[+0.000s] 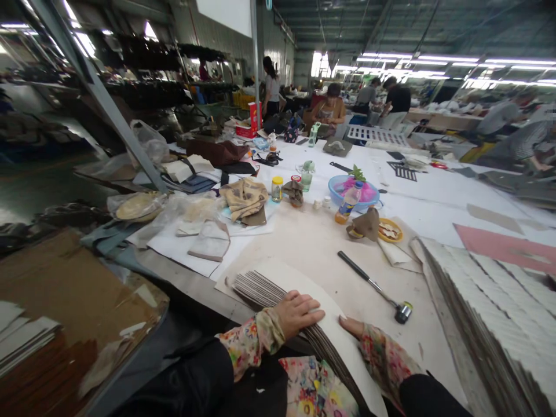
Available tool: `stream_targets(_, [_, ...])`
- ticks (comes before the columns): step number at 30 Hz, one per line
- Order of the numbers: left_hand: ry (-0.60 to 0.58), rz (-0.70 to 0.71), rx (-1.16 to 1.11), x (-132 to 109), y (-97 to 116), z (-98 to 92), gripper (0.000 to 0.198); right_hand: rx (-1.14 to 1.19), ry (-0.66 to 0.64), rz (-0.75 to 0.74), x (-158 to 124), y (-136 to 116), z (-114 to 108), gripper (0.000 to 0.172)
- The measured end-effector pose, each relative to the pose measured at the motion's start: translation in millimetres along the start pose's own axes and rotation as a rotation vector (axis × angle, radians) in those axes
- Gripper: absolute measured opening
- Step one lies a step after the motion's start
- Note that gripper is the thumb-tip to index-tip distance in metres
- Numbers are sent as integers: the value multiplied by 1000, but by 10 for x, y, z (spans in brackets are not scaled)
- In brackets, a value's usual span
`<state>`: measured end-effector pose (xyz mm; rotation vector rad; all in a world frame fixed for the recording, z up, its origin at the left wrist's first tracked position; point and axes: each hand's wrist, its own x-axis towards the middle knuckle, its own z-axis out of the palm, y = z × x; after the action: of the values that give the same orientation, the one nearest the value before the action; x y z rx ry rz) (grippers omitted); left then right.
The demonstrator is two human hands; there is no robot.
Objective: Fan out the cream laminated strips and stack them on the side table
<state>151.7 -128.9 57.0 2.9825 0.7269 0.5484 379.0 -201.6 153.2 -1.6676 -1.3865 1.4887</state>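
Note:
A fanned stack of curved, off-white panels with brown-grey edges (260, 288) lies at the table's front edge, its near end reaching toward my body. My left hand (299, 313) rests flat across the stack, fingers stretched out over the pale top panel (324, 307). At that panel's right edge is my right hand (353, 328), with one fingertip touching the edge. Its other fingers are hidden, so its grip cannot be made out. To the right lies a mallet (371, 284) with a black handle and a dark round head.
A tall stack of pale sheets (490, 313) stands at the right. Farther back are a drink bottle (348, 202), a blue basin (336, 184), a yellow dish (391, 230) and a yellow-lidded jar (277, 189). Crumpled cloth (244, 198) lies left; a metal post (113, 127) slants there. Several people work beyond.

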Motion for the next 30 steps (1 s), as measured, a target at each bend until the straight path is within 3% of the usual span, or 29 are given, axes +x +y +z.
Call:
stream_targets(2, [56, -24, 12, -4, -28, -8, 36, 50, -74, -5, 62, -78, -39, 43])
stream_targets(4, [105, -87, 34, 37, -61, -75, 38, -16, -115, -117, 161, -213, -143, 41])
stream_targets(6, [140, -160, 60, 91, -82, -186, 39, -169, -122, -222, 282, -404, -281, 45])
stream_targets(8, [180, -178, 82, 117, -74, -301, 39, -387, -170, -232, 385, -618, -408, 54])
stream_targets(12, [265, 37, 74, 16, 48, -365, 38, -872, -153, -274, 458, -796, -445, 65])
stream_targets(15, [210, 133, 38, -79, 120, -252, 41, -1153, -65, -292, 546, -446, -266, 58])
stream_targets(16, [153, 109, 26, -84, 115, -207, 43, -1213, -56, -256, 609, -246, -198, 56])
stream_targets(18, [18, 4, 4, -42, 53, -134, 50, -1280, -52, -149, 766, 190, -93, 71])
stream_targets(20, [-115, -90, -21, 61, -59, -95, 65, -1256, 49, -180, 910, 562, -48, 72])
stream_targets(22, [-210, -132, -40, 206, -185, -80, 82, -1233, 113, -223, 995, 777, -49, 73])
stream_targets(25, [-277, -141, -37, 447, -339, -76, 95, -1225, 90, -273, 996, 828, -74, 71])
stream_targets(30, [-408, -109, -28, 681, -507, -106, 91, -1226, 31, -325, 799, 750, -112, 72])
